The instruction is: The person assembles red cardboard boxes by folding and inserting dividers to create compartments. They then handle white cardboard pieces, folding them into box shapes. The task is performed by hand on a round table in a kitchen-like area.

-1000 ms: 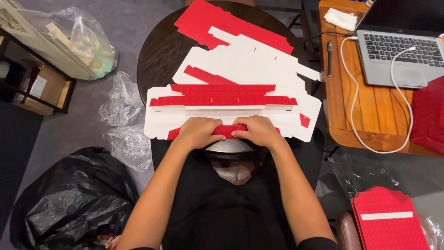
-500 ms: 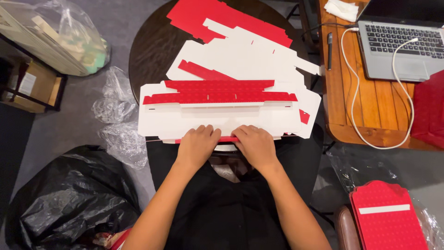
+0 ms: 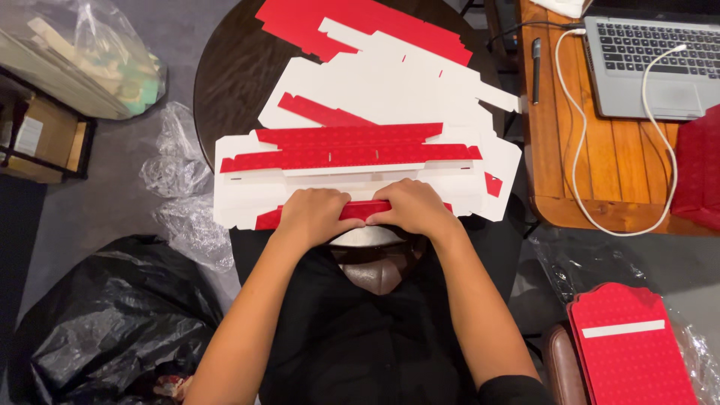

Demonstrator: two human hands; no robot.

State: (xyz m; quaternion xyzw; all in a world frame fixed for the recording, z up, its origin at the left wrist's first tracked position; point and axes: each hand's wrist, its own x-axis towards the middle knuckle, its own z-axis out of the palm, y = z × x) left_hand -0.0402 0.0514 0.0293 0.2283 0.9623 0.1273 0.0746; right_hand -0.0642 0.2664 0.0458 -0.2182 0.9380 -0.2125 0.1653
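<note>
Seen from above: both hands pressed down on the near edge of a flat red-and-white carton blank, laid across the near rim of a round dark desk. Left hand and right hand side by side at six o'clock of the blank, fingers curled over a narrow red flap, thumbs almost meeting at its middle. Each grip closed flat on that flap, pinching it against the white panel beneath, apparently to hold a fold line down evenly along its length. Blank set broadside to the body, long edge nearest the lap, likely so that both hands reach the flap with equal force.

Behind it, toward twelve o'clock, a loose stack of more flat blanks, white sides and red sides overlapping, fanned out within arm's reach. At three o'clock, a wooden side desk carrying an open grey laptop, a white cable looping off its edge, and a dark pen. At five o'clock, on the floor, a finished red piece with a white stripe. At eight o'clock, a black plastic bag; at nine o'clock, crumpled clear wrapping; at ten o'clock, a clear bag of scraps.
</note>
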